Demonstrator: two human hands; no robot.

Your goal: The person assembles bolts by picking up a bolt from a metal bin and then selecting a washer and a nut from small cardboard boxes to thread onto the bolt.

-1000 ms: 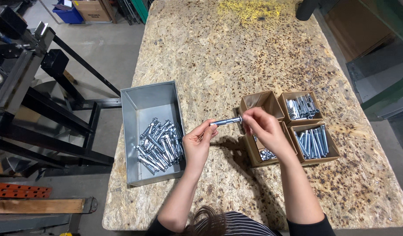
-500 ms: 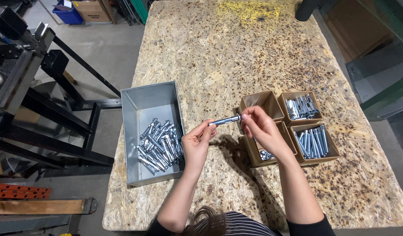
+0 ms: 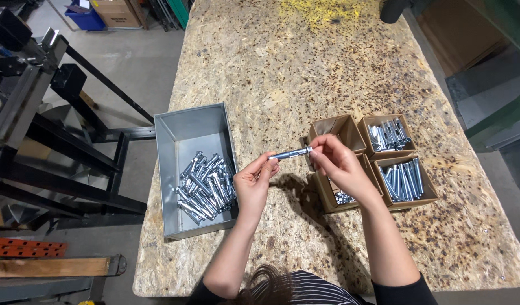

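Just right of the frame's centre, both hands meet over a long silver bolt, held level above the worktop. The left hand pinches its left end between thumb and fingertips; the right hand is closed around the other end, fingers curled as if working a small part there — a nut or sleeve, perhaps, though it is too small to tell. Held at both ends like this, the bolt stays steady and clear of the boxes.

To the left stands a grey sheet-metal bin with smooth, dull walls, and in its lower half a loose heap of shiny assembled bolts. To the right sit four small brown cardboard trays: one with bright sleeves, one with long plain rods, one mostly hidden by the right hand holding small nuts, one that looks empty — all within easy reach. The worktop is rough pressed-chip board, speckled tan and brown.
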